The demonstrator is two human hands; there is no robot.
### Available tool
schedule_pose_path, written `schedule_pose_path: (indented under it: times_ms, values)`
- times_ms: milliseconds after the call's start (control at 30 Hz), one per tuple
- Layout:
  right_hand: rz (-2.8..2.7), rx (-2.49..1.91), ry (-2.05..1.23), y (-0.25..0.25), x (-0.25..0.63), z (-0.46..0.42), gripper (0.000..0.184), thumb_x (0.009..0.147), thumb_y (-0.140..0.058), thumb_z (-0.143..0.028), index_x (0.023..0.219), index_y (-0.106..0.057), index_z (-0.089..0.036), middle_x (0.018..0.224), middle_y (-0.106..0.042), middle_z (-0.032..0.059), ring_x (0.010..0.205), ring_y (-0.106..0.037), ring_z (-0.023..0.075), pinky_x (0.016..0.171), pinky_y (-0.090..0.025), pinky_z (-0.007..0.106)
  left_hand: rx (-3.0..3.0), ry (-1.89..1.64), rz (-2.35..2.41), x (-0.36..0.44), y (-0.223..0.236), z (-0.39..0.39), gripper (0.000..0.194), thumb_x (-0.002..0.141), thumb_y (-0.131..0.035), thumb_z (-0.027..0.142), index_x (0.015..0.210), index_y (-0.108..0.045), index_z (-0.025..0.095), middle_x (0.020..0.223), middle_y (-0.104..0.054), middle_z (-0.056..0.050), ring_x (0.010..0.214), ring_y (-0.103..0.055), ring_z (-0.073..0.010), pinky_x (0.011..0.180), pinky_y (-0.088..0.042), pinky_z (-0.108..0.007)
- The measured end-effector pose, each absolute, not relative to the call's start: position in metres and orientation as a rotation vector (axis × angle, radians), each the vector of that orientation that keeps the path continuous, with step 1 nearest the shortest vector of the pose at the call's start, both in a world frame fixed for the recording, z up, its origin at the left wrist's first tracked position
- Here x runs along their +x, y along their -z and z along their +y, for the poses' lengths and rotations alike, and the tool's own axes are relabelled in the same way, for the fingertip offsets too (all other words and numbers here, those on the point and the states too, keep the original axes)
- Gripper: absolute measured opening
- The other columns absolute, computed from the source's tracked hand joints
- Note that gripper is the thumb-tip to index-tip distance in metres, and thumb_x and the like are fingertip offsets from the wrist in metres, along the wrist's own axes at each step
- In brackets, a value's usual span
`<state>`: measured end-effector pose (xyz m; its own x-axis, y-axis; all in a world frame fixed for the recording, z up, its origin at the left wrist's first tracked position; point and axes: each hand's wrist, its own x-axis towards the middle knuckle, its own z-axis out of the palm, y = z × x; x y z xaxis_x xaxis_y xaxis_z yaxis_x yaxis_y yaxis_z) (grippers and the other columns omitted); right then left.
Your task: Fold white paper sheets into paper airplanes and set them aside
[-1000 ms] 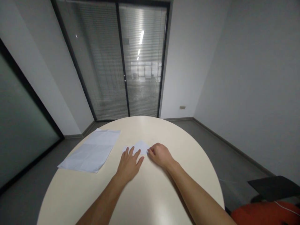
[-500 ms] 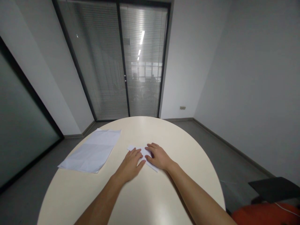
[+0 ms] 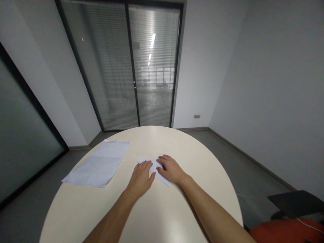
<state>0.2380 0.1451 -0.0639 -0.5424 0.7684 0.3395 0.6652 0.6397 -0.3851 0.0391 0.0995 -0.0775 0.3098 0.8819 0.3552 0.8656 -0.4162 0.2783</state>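
A small folded piece of white paper (image 3: 155,167) lies on the round cream table (image 3: 162,209), partly covered by both hands. My left hand (image 3: 141,177) rests palm down over its left part, fingers stretched out and thumb apart. From the right, my right hand (image 3: 170,168) lies on the paper's right part, its fingers spread and lightly bent, with a gap between thumb and forefinger. Narrow ends of the paper show beyond the hands, at the upper left and lower right.
Creased white sheets of paper (image 3: 101,163) lie at the table's left edge. To the lower right, beside the table, are a black flat object (image 3: 296,203) and something orange-red (image 3: 288,231) with a pale cord. Glass doors with blinds (image 3: 154,101) stand beyond the table.
My left hand has shifted slightly, its fingers drawn closer together and its thumb moved a little up and left. My right hand stays on the paper.
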Motion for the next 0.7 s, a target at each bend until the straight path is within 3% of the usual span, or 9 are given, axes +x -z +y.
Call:
schedule_pose_path:
  times_ms: [133,467,700]
  values:
    - [-2.369,-1.147,-0.308,0.0638,0.2379,0.1452,0.039,0.09,-0.063,-0.029,0.126,-0.068,-0.015,0.128,-0.068,0.0145,0.122,-0.058,0.0269,0.109,-0.041,0.041,2.481,-0.732,1.706,0.0405,0.0753,0.0999,0.038,0.095,-0.054,0.031,0.128,-0.055,0.014,0.127,-0.066,-0.014,0.121,-0.06,-0.0285,0.111,-0.038,-0.05]
    - [-2.249,-1.26,-0.386,0.0622,0.2354,0.1413,0.034,0.088,-0.064,-0.027,0.12,-0.071,-0.015,0.118,-0.069,0.0133,0.118,-0.057,0.0255,0.105,-0.043,0.035,2.531,-0.709,1.659,0.0364,0.0792,0.0999,0.046,0.091,-0.062,0.047,0.127,-0.058,0.019,0.136,-0.062,-0.013,0.131,-0.053,-0.0301,0.114,-0.033,-0.053]
    - [-2.164,-1.396,-0.337,0.0651,0.2349,0.1429,0.031,0.088,-0.064,-0.028,0.114,-0.073,-0.014,0.117,-0.067,0.0147,0.119,-0.055,0.0264,0.105,-0.043,0.035,2.568,-0.683,1.651,0.0376,0.0736,0.0993,0.041,0.091,-0.062,0.046,0.12,-0.067,0.018,0.13,-0.065,-0.012,0.12,-0.057,-0.0295,0.105,-0.043,-0.047]
